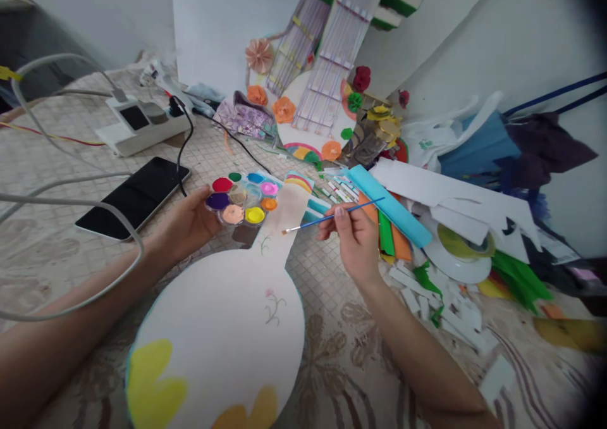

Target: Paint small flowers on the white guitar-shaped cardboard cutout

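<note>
My left hand (196, 217) grips the near-left edge of a flower-shaped paint palette (239, 196), whose round wells hold red, purple, peach, yellow, orange, pink, blue and green paint. Between the fingers of my right hand (353, 236) is a thin blue paintbrush (327, 217). Its brown tip points left, over the neck of a white cutout (222, 302) with a round body. Painted on the cutout are a yellow flower shape (154, 378) and an orange one (253, 410) at the bottom, small green vines with a pink bud, and a rainbow at the neck's top.
A tablet-like black device (135, 195) lies at left beside a white power strip (147, 125) with looping cables. Behind stands a decorated paper model (327, 68) with paper flowers. Blue rolled paper (389, 204), a tape roll (467, 242) and paper scraps (455, 315) crowd the right.
</note>
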The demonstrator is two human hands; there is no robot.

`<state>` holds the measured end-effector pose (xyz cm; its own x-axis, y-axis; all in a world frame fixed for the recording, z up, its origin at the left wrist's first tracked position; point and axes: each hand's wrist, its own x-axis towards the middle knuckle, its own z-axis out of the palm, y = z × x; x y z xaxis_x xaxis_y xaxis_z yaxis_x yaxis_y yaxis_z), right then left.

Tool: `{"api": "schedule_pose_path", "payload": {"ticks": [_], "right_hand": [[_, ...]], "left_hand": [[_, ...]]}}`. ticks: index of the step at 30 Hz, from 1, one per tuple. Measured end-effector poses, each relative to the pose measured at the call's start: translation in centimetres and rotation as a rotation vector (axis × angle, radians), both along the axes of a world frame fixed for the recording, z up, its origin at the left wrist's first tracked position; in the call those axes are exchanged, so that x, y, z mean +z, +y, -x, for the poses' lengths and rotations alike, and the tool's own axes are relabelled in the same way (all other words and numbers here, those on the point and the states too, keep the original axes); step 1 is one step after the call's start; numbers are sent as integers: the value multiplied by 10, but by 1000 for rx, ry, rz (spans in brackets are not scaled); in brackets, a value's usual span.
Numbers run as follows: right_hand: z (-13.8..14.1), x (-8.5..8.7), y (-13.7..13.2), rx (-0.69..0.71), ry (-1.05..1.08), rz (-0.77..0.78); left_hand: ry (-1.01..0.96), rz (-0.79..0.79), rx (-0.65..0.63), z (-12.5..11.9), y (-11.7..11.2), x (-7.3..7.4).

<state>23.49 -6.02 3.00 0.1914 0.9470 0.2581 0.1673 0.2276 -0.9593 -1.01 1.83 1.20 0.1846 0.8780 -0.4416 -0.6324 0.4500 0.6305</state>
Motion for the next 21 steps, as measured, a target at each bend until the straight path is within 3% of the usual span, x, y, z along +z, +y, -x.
{"api": "schedule_pose_path", "payload": {"ticks": [5, 7, 11, 13, 17, 19, 21], "right_hand": [[6, 0, -6, 222, 46, 134], [7, 0, -5, 205, 10, 134], [3, 3, -4, 44, -48, 40], [5, 5, -8, 83, -23, 56], [13, 1, -14, 297, 44, 184], [13, 0, -13, 276, 25, 174], [11, 1, -11, 156, 1, 110]], "left_hand": [[41, 2, -24, -2, 1, 1], [54, 1, -17, -3, 0, 3], [40, 16, 5, -3, -1, 5], [32, 30, 5, -3, -2, 5], [35, 20, -12, -2, -2, 3], [39, 1, -21, -2, -2, 3], [36, -4, -22, -2, -1, 3]]}}
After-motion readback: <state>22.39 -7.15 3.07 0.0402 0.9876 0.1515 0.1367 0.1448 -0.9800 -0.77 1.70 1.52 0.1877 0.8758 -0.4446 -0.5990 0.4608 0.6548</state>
